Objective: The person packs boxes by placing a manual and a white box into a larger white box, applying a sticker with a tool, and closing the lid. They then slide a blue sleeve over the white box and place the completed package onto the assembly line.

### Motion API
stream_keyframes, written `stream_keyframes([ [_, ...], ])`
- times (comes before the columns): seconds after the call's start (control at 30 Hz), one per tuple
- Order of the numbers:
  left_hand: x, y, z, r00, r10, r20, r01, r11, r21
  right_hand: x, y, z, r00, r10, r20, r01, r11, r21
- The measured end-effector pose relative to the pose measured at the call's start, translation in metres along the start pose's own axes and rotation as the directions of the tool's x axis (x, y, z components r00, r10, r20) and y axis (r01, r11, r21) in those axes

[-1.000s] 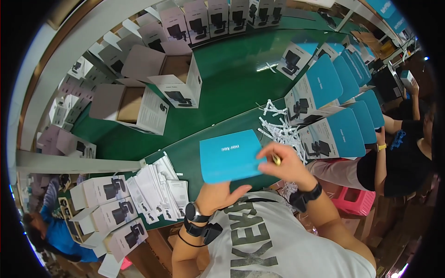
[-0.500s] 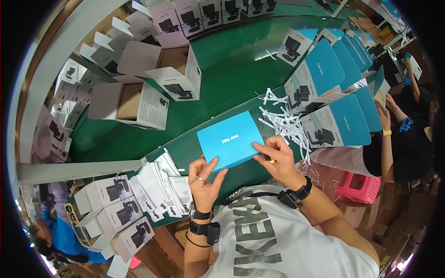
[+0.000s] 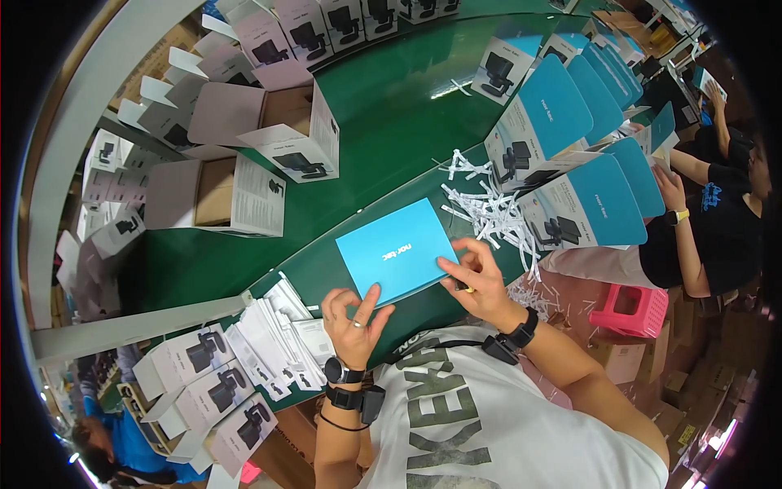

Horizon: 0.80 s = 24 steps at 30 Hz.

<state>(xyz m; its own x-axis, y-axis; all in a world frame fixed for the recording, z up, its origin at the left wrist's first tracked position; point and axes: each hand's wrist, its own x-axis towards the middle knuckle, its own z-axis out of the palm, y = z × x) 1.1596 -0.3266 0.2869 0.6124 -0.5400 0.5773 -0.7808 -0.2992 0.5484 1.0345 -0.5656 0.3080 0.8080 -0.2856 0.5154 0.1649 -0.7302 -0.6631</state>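
A flat blue box (image 3: 397,244) with pale print on its top is held in front of me, over the near side of the green table. My left hand (image 3: 356,324) grips its near left corner, the thumb on the top face and a ring on one finger. At the near right corner, my right hand (image 3: 479,285) pinches the box, its thumb also on top. Something small, yellow and dark shows by the right fingers; I cannot make out what it is. The fingers under the box are hidden.
White paper strips (image 3: 494,213) lie right of the box, beside standing white-and-blue cartons (image 3: 599,208). Folded leaflets (image 3: 273,338) are heaped at left. Two open white cartons (image 3: 259,196) stand beyond. At right are a pink stool (image 3: 629,311) and a co-worker (image 3: 717,212).
The view has shifted slightly. The box has turned a little in my hands, so less of its near side shows. Both hands keep their hold at the near corners.
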Motion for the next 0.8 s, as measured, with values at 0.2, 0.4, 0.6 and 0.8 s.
stream_keyframes([
  [0.2,0.048,0.023,-0.021,0.981,0.142,0.129,-0.158,0.980,0.124,0.005,0.003,0.002,0.992,-0.121,0.022,0.123,0.982,-0.146],
  [0.4,0.080,0.038,0.013,0.899,0.087,0.428,-0.194,0.958,0.211,-0.007,0.006,0.015,0.977,-0.213,0.012,0.214,0.974,-0.074],
  [0.6,0.072,0.028,0.022,0.878,0.141,0.457,-0.290,0.916,0.276,-0.005,0.012,0.020,0.977,-0.212,-0.023,0.211,0.977,-0.039],
  [0.8,0.103,0.025,-0.016,0.832,0.162,0.530,-0.293,0.940,0.173,0.007,0.012,0.003,0.970,-0.242,0.004,0.242,0.970,-0.036],
])
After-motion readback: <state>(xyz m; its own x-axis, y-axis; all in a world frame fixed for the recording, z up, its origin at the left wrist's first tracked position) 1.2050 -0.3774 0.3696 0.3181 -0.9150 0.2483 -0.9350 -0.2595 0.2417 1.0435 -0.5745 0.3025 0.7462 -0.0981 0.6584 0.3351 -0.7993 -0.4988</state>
